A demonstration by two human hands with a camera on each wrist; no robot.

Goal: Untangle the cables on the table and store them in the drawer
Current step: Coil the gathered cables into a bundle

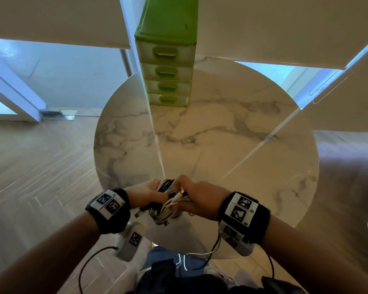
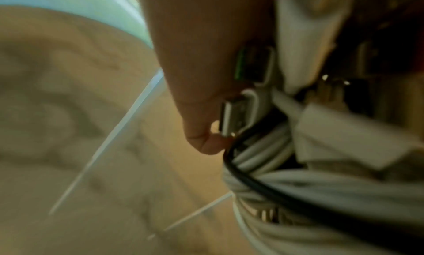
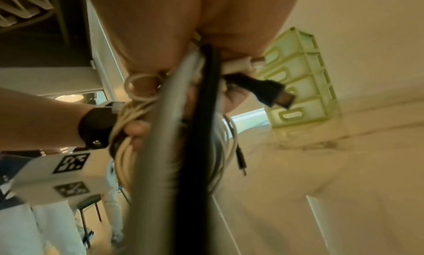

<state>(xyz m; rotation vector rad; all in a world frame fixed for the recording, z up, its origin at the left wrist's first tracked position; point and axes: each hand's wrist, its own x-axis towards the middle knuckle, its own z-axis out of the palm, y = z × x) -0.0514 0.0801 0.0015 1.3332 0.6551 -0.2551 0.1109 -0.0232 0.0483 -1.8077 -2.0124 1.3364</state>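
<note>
I have both forearms reaching forward and angled in toward each other, a banded wrist on each. My left hand (image 1: 146,193) is curled, its fingers wrapped inward toward my right grip. My right hand (image 1: 197,197) is knuckles-up, thumb and forefinger pinched together at its inner edge, just beside my left grip, nearly touching it.

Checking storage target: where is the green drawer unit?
In the head view, the green drawer unit stands at the round table's far edge, centre, all drawers closed.
</note>
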